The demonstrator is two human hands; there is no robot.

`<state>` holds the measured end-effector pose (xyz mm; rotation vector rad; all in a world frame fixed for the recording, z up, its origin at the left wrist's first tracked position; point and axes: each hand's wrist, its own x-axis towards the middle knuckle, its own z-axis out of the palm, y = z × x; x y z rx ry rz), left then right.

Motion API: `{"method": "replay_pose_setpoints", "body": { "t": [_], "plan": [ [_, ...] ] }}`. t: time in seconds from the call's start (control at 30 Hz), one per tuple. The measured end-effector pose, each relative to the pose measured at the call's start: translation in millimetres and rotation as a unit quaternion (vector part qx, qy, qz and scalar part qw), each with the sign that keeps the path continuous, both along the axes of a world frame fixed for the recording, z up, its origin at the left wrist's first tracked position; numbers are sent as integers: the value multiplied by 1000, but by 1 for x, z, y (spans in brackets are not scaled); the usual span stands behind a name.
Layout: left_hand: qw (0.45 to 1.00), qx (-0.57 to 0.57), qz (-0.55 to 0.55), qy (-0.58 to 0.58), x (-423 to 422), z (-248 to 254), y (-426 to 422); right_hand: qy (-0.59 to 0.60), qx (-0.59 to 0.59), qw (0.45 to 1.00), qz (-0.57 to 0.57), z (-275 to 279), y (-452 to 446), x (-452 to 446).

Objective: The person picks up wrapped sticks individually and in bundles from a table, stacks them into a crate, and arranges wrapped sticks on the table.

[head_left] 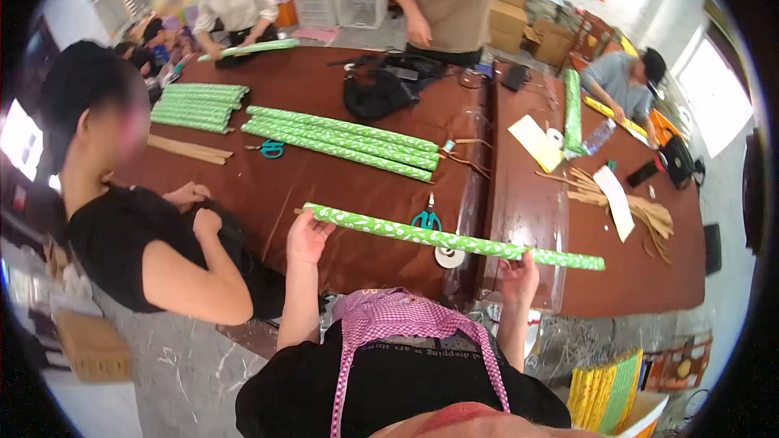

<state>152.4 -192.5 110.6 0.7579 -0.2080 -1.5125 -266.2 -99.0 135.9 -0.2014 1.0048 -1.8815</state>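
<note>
Patterned roll: we had one long, slim, green paper-like roll with white leafy marks (pixel 406 229) lifted over the near side of the brown covered surface (pixel 316 178).
Long axis: we saw it run crosswise before our body, left to right, nearly straight, with the right end slanting a little nearer to us.
Ends: its left end, where a short brown tip stuck out, pointed left; its plain right end pointed right and reached well past our grip.
Left hand: our left hand (pixel 308 241) held the roll close to its left end, palm up beneath it.
Right hand: our right hand (pixel 519 274) gripped it further along, short of the right end, the fingers curled up around it from below.
Under the roll: we saw scissors with teal handles (pixel 426 219) partly covered by it, and a white ring-shaped roll of tape (pixel 449 257) just on our side.
Row beyond: we had several matching green-and-white rolls (pixel 349 142) lying side by side, with roughly the same crosswise slant.
</note>
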Motion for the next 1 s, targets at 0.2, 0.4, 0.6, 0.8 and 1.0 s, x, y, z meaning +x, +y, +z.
{"method": "replay_pose_setpoints", "body": {
  "t": [0.2, 0.4, 0.6, 0.8, 1.0],
  "plan": [
    [999, -37, -6, -22, -3, 9, 3, 8, 10, 1000, 6, -3, 0, -3],
    [999, -28, -1, -19, -2, 9, 7, 23, 14, 1000, 7, -3, 1, -1],
    [999, -19, 14, -23, -3, 9, 8, 34, 13, 999, 5, -7, 3, -2],
    [998, -26, 38, -42, -8, 22, 10, 27, 13, 1000, 6, -1, 3, 2],
    [997, -39, 28, -58, -1, 13, 13, 35, 25, 999, 12, -7, 3, -3]
  ]
}}
